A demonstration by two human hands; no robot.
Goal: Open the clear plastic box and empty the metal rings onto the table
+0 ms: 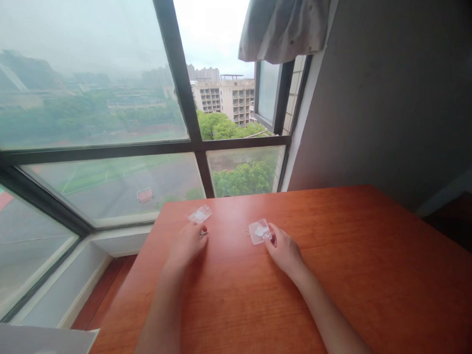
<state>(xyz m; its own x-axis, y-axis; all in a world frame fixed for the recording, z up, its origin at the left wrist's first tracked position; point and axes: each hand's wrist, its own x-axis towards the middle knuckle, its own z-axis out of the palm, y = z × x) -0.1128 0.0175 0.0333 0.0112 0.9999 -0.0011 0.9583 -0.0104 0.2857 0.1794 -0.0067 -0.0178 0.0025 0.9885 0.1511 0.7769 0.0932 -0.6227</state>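
Observation:
Between the thumb and fingers of my left hand point(189, 244) is a small silvery metal piece point(203, 233), too small to name. Just beyond that hand lies a clear plastic packet point(200, 214). My right hand point(284, 247) grips the near right corner of a clear square plastic case point(258, 231), thumb in front and fingers behind. Something whitish shows in the case, but I cannot make out what. Left of the case, a small thin ring point(247, 232) rests on the tabletop.
The reddish-brown wooden table point(240, 311) reaches to the window point(243, 169), where one pane point(269, 93) stands ajar. A grey curtain point(285, 25) hangs above it. At right is a grey wall point(392, 99). A white surface point(52, 346) sits at lower left.

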